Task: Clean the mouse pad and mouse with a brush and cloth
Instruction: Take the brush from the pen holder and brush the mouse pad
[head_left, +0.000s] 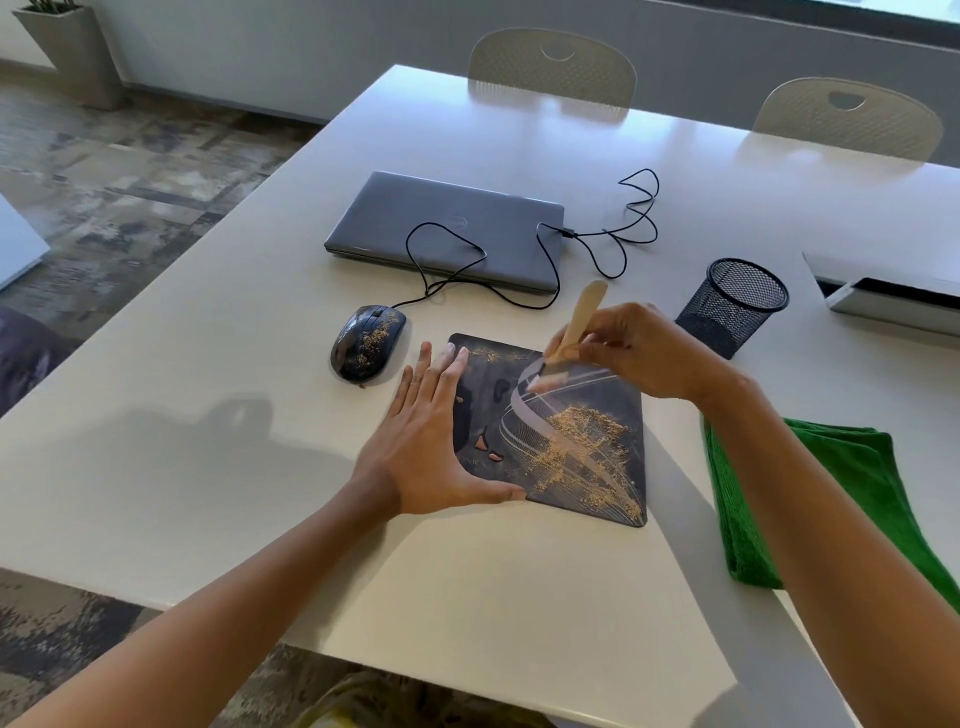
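Note:
A dark patterned mouse pad (566, 436) lies on the white table, strewn with tan crumbs mostly on its right half. My left hand (426, 441) lies flat and open on the pad's left edge, thumb along the near edge. My right hand (639, 353) holds a brush (576, 322) with a pale wooden handle over the pad's far right corner; its bristle end is blurred above the pad. A black wired mouse (368, 342), also dusted with crumbs, rests left of the pad. A folded green cloth (831, 499) lies right of the pad, partly under my right forearm.
A closed grey laptop (447, 228) sits behind the pad with the mouse cable (623, 228) looped over and beside it. A black mesh pen cup (737, 306) stands at the right. A white box (893, 296) lies at the far right. Two chairs (553, 67) stand beyond the table.

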